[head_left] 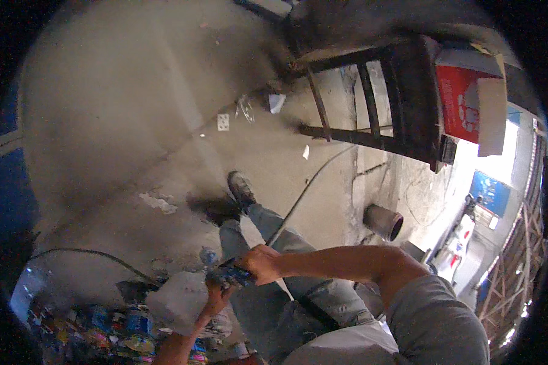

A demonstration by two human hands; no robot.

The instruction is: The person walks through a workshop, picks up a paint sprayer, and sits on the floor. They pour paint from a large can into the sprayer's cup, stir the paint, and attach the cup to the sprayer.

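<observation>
In front of my legs, a small dark bluish-black object [232,275] is between my two hands. It is too blurred for its kind to be told. My right hand [262,264] is closed on its right side, the forearm reaching in from the right. From below, my left hand [218,294] grips its lower left part, with the fingers partly hidden. A dark hose [305,188] runs from near my right hand up to the right across the floor; whether it joins the object I cannot tell.
Cans and bottles [139,322] crowd the lower left. Another hose [97,252] lies left of my legs. A dark metal frame stand [402,97] carries a red and white box [468,103]. A brown pipe piece [383,222] sits right. Scraps and a white socket plate [223,122] lie ahead.
</observation>
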